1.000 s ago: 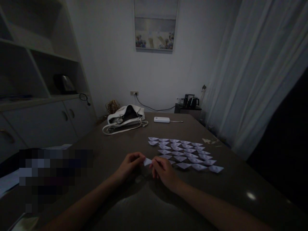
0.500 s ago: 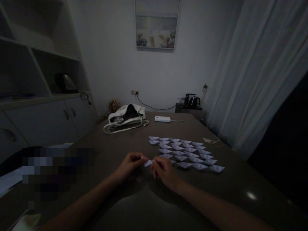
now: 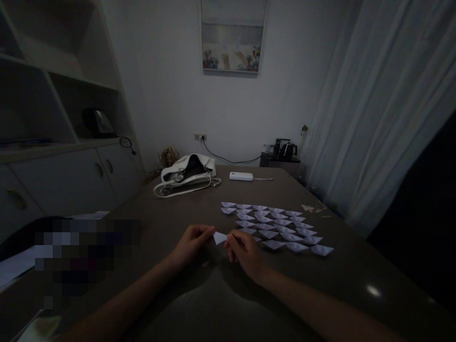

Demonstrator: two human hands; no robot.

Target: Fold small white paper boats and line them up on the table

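A small folded piece of white paper (image 3: 220, 238) is held just above the dark table (image 3: 199, 304). My left hand (image 3: 194, 243) pinches its left end between thumb and fingers. At the paper's right corner, my right hand (image 3: 245, 254) is closed in a pinch, its lower fingers curled under. Several folded paper boats (image 3: 274, 244) lie in rough rows just beyond and to the right of my right hand, which hides part of the nearest ones.
A white handbag (image 3: 187, 175) lies toward the far left of the table, with a white power bank (image 3: 241, 176) to its right. Paper scraps (image 3: 309, 208) are near the right edge. White sheets (image 3: 21, 263) sit at the left, partly pixelated.
More of the folded paper shows between my hands, which have drawn very slightly apart. The boats and the other objects lie where they were.
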